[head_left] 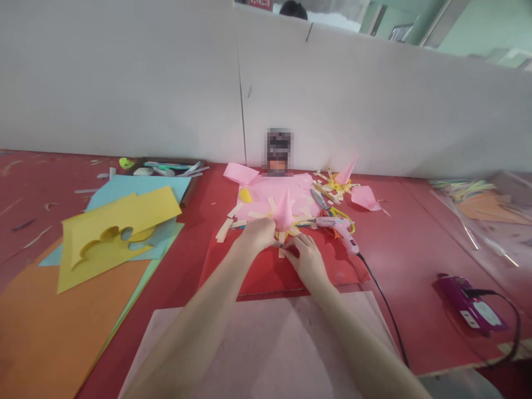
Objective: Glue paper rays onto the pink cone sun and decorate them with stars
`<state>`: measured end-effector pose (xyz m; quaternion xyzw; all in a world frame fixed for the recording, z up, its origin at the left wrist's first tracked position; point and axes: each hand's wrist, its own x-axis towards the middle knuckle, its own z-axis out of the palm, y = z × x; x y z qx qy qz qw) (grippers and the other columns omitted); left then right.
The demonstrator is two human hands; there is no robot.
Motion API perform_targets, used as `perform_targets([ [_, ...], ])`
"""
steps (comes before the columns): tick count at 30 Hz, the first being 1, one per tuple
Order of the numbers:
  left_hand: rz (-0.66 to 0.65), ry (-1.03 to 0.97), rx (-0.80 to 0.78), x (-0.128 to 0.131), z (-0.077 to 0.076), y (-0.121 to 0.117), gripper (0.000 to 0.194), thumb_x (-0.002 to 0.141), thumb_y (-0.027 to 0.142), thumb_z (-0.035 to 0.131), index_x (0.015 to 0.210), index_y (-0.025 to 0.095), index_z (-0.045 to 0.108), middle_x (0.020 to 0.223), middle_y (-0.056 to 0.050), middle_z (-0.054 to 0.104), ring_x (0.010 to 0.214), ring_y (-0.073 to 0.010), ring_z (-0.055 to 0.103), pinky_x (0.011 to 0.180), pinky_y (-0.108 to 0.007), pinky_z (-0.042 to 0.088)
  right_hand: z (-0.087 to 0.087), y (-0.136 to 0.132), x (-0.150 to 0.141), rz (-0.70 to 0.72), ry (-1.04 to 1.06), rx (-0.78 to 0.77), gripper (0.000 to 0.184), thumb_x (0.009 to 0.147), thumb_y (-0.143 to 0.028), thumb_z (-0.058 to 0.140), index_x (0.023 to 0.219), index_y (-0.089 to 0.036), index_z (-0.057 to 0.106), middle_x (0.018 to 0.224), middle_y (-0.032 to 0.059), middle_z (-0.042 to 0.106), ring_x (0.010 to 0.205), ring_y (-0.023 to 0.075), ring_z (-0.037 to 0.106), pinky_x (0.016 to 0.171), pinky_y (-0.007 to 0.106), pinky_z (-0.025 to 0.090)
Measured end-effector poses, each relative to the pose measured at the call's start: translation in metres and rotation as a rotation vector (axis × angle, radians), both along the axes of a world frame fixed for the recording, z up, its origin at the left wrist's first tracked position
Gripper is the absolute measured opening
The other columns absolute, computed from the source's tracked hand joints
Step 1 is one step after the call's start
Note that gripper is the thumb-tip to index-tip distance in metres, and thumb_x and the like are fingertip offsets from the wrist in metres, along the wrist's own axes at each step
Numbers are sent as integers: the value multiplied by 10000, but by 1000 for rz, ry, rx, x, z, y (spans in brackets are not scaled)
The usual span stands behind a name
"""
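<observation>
A pink paper cone (284, 211) stands upright on a yellow base, with cream paper strips spreading out around it. My left hand (261, 234) is at its left front side, fingers closed at a cream paper strip (281, 238) that points toward me. From the right, my right hand (306, 256) pinches near the end of the same strip. The fingertips of both hands almost meet there, and a small dark spot shows between them. Beneath lies a red sheet (257, 277). Loose cream strips (224, 230) lie left of the cone.
Right of the hands lie a pink glue gun (338, 226) with a black cord and scissors (319, 198). A second pink cone (346, 170) stands behind. Coloured sheets (120, 233) and a tool tray (189, 188) are left; a purple power socket (471, 305) is right.
</observation>
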<state>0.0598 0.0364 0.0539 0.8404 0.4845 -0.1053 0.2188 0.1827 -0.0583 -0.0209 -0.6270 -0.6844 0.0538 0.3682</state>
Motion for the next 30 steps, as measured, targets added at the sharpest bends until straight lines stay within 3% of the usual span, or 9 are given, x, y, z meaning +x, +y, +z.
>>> perform_targets([
  [8,54,-13,35,1,1,2,181,662,322,671,744,162,657,735,-58,657,670,-195,602,599,-271,374,0,2,0,-4,-20,5,75,784,-193,618,730,-203,567,788,33,582,796,201,523,727,327,440],
  [20,105,-81,15,-3,-9,11,173,701,343,619,706,173,656,716,-44,671,654,-181,610,547,-257,348,2,1,-1,-28,-36,-39,88,772,-143,602,723,-207,567,802,34,589,805,205,530,719,332,433],
  [30,141,-91,32,0,-7,8,255,757,347,562,881,139,643,855,-109,678,743,-223,628,591,-271,380,3,1,-1,-20,-6,-44,71,784,-157,582,740,-212,577,823,40,599,826,210,531,730,345,437],
])
